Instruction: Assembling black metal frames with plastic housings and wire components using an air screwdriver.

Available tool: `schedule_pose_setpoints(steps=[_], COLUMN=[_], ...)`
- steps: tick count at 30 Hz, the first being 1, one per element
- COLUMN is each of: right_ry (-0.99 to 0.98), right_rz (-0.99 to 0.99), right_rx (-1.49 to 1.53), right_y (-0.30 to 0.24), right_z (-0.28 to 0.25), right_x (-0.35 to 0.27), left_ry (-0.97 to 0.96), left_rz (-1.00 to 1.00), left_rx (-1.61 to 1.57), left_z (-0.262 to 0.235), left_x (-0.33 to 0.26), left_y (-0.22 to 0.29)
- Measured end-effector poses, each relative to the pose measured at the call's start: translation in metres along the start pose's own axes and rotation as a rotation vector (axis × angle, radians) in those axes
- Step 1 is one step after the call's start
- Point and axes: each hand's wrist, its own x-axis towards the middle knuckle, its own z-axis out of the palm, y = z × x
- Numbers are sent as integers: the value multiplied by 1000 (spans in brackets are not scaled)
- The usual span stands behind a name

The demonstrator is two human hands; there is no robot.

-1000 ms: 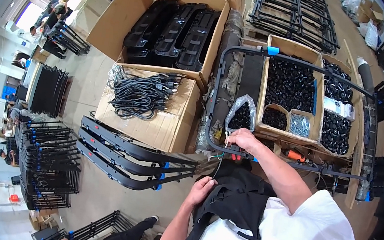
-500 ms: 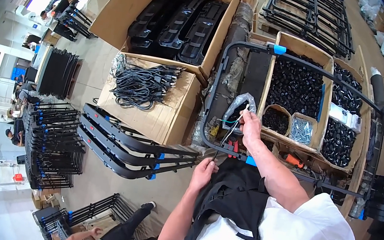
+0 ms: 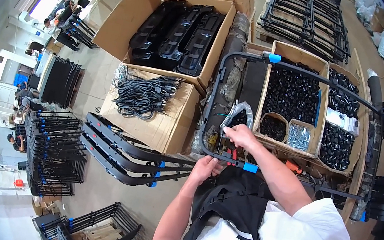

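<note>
A black tubular frame (image 3: 210, 104) with blue clips (image 3: 250, 167) lies across the bench in front of me. Inside its left end, my right hand (image 3: 240, 137) is closed in a pinch on a thin metallic rod or wire (image 3: 220, 144), which runs down toward the frame's near tube. My left hand (image 3: 204, 168) is at that near tube by the corner, fingers curled together; what they grip is hidden. Just beyond my right hand sits a clear plastic bag (image 3: 245, 109) with dark contents. A red-handled tool (image 3: 231, 154) lies between my hands, partly covered.
Cardboard boxes of black plastic parts (image 3: 293, 93) and a small tray of screws (image 3: 299, 136) stand on the right. Bundled black cables (image 3: 143, 94) rest on a carton at left, before a big box of black panels (image 3: 199, 39). Curved black frames (image 3: 117, 156) stack below the carton.
My right hand has moved down and left, closer to my left hand. The person at lower left has gone out of view, and the whole view has shifted slightly.
</note>
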Motion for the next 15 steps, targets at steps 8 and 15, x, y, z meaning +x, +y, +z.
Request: schedule_pose_setpoints(steps=[8, 15], right_ry=[259, 232], right_rz=[-319, -269], right_rx=[-86, -220], right_y=[-4, -24], right_z=[41, 39], right_x=[32, 40], left_ry=[-107, -128], left_rz=[-16, 35], left_rx=[-212, -349], left_z=[-2, -6], left_x=[-5, -5], left_y=[3, -4])
